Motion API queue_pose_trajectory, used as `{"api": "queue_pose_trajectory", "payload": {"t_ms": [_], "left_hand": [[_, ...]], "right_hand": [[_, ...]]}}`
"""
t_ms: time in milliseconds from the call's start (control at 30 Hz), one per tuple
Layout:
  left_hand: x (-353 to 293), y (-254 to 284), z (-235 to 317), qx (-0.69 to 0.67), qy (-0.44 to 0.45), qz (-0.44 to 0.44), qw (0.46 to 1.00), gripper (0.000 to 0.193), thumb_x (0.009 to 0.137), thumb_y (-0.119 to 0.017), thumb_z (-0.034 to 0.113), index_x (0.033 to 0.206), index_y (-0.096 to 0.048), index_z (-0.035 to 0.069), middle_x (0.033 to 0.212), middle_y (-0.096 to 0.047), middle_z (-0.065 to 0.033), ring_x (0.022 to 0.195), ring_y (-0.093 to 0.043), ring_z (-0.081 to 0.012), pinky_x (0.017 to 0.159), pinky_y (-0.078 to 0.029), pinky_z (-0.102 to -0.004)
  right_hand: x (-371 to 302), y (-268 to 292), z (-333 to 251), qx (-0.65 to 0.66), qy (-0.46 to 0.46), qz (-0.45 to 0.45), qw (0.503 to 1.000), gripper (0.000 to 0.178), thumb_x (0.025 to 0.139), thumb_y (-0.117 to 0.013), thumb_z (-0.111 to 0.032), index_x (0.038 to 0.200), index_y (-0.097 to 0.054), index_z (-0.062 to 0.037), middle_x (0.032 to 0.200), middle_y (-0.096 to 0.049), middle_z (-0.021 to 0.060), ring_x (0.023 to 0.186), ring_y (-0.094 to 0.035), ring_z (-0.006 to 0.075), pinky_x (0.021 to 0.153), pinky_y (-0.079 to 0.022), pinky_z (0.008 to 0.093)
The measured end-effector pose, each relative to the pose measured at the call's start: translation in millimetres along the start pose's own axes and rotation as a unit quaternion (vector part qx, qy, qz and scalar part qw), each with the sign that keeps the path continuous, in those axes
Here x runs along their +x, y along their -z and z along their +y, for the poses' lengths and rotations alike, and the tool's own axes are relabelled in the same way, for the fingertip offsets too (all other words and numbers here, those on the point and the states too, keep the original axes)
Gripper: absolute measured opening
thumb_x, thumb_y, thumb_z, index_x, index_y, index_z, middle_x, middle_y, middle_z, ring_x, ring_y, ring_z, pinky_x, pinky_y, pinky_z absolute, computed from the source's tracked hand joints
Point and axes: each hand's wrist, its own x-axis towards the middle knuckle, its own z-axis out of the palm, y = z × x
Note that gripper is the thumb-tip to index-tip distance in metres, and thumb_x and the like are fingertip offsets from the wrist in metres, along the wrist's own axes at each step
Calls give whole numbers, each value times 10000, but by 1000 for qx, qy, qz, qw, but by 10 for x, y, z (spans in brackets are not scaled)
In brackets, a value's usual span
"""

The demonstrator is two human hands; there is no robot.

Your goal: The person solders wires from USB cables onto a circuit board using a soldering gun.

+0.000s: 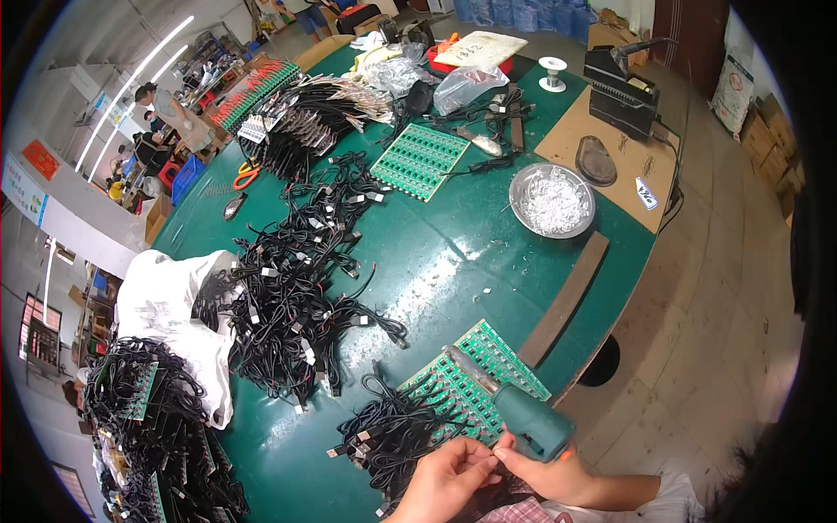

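In my right hand point(547, 475) is a soldering iron with a thick green handle point(532, 422), its metal barrel pointing up and left over a green circuit board panel point(510, 359). My left hand point(446, 478) is closed in a pinch close to the right fingertips, at the panel's near edge. What lies between its fingers is too small to make out. Black USB cables point(388, 431) lie bunched on the left part of the panel and beside my left hand. Small dark components stand in rows across the board.
A big heap of black cables point(288, 288) covers the table's middle left, beside a white sack point(166, 301). Farther off are another board panel point(420, 161), a metal bowl of whitish scraps point(514, 202), a brown strip point(567, 301), orange-handled scissors point(247, 177) and a solder spool point(552, 76).
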Motion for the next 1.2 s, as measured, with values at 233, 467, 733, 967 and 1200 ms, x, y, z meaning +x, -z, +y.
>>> {"api": "queue_pose_trajectory", "payload": {"t_ms": [233,467,733,967,1200], "left_hand": [[23,-58,-146,-67,-36,27,997,62,946,-620,48,914,-586,7,816,-642,-39,701,-650,-121,616,-506,-245],[38,-34,11,-97,-9,11,995,91,973,-597,25,1016,-570,-51,933,-659,-94,833,-683,-152,742,-566,-254],[194,-83,-112,132,-95,134,978,88,928,-643,14,915,-574,-39,790,-637,-61,642,-652,-106,569,-552,-231],[220,-142,-193,247,-191,198,929,127,883,-683,-1,835,-569,-30,734,-619,-60,606,-617,-97,545,-521,-249],[239,-246,-165,307,-198,245,898,181,834,-720,21,809,-544,-13,691,-605,-101,576,-596,-166,540,-475,-311]], "right_hand": [[-24,15,-115,4,-26,26,999,271,868,-723,-39,1099,-584,-12,860,-652,-8,787,-601,65,682,-506,250],[48,49,-73,-52,72,9,996,246,857,-712,-73,1047,-562,-35,811,-641,26,722,-613,105,646,-496,285],[-322,529,53,-340,86,-53,935,238,775,-776,-132,989,-679,-95,859,-673,45,782,-643,242,686,-530,386],[-615,840,-140,-338,-1,-120,933,189,769,-746,-195,950,-713,-157,849,-742,-14,779,-659,206,692,-558,364],[-714,923,124,-375,134,-92,913,258,729,-786,-211,970,-716,-149,866,-713,12,718,-638,197,564,-535,346]]}}
